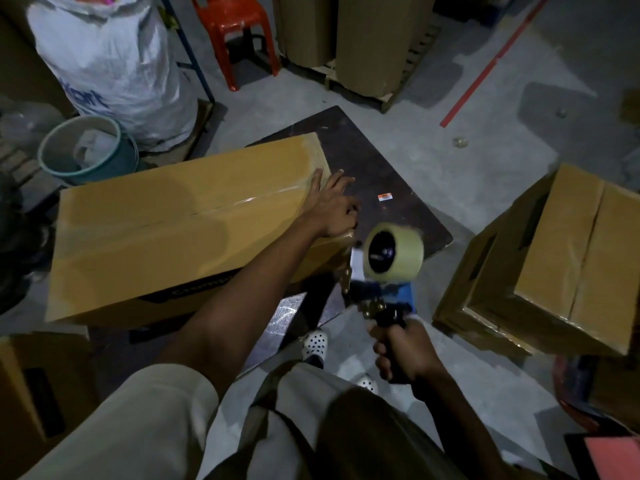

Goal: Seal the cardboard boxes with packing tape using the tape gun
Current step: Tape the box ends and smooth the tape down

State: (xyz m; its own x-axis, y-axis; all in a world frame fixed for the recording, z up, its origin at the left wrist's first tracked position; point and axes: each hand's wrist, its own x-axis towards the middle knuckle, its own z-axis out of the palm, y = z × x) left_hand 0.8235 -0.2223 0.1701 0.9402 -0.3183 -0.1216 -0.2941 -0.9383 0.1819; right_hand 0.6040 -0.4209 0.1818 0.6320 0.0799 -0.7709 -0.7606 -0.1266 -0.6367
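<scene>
A long cardboard box (166, 230) lies on a low dark table (391, 188). A shiny strip of clear tape runs along its top seam. My left hand (330, 202) rests flat on the box's right end, fingers spread over the edge where the tape folds down. My right hand (403, 351) grips the black handle of the tape gun (388, 271), which is lifted just off the box's right corner. Its pale tape roll (394, 252) faces up. A second cardboard box (561, 265) stands on the floor to the right, its top seam taped.
A teal bucket (86, 150) and a white sack (114, 64) stand behind the box on the left. A red plastic chair (235, 32) and upright cardboard stacks (374, 43) are at the back. Another box (31, 386) sits at the lower left. My feet are under the table's near edge.
</scene>
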